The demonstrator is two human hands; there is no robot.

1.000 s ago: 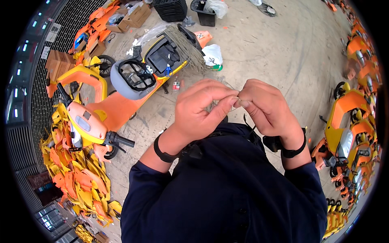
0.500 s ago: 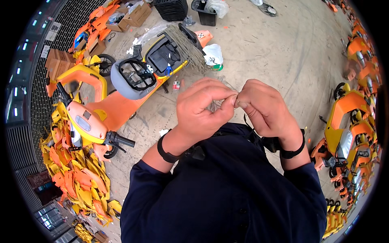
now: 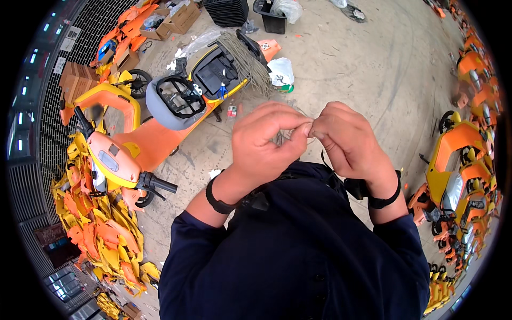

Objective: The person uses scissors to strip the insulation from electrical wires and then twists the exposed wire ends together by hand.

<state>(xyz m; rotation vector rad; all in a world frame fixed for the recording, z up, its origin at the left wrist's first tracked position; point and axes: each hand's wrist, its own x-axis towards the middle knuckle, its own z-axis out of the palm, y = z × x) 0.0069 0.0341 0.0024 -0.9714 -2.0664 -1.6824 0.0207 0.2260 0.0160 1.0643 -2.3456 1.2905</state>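
Note:
My left hand [image 3: 269, 136] and my right hand [image 3: 346, 141] meet in front of my chest, thumb and forefinger of each pinched together, the tips touching. A thin greyish strand [image 3: 281, 137] shows in the gap below the left fingers; its ends and the part between the fingertips are hidden, and its exact kind is unclear. Beyond the hands, to the left, stands an orange and yellow scooter [image 3: 154, 144]. A bundle of long grey-green cords [image 3: 246, 64] is draped over its rear, and blue-handled scissors [image 3: 222, 92] lie beside the open black compartment [image 3: 216, 70].
Left of the scooter is a heap of yellow and orange body panels [image 3: 109, 240]. Cardboard boxes [image 3: 181, 18], stacked black crates [image 3: 226, 12] and a black bin [image 3: 271, 22] stand at the back. Rows of scooters [image 3: 453, 154] line the right side. A small bottle [image 3: 232, 111] is on the floor.
Both hands have risen very slightly, still pinched together at the fingertips. Nothing else has visibly moved.

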